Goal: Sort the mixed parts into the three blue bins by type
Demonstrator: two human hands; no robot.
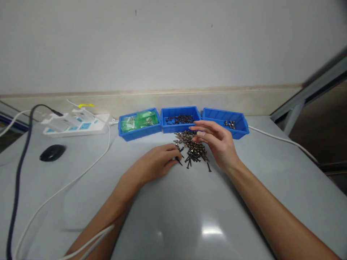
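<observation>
A mixed pile of screws (193, 144), some dark and some shiny metal, lies on the grey table in front of three blue bins. At the pile's left edge my left hand (157, 162) is closed, its thumb and fingertips pinched on a black screw (179, 161) that pokes out. My right hand (218, 142) hovers over the right side of the pile, fingers apart, with nothing visible in it. Dark screws (184, 119) lie in the middle blue bin (181, 129), directly behind the pile. The right blue bin (240, 133) holds several shiny pieces (230, 124).
Green packets (148, 119) fill the left blue bin (141, 133). Further left are a white power strip (100, 127) with plugs and a black mouse (52, 152). White cable (73, 182) and dark cable (18, 173) cross the table's left side. A wall stands behind.
</observation>
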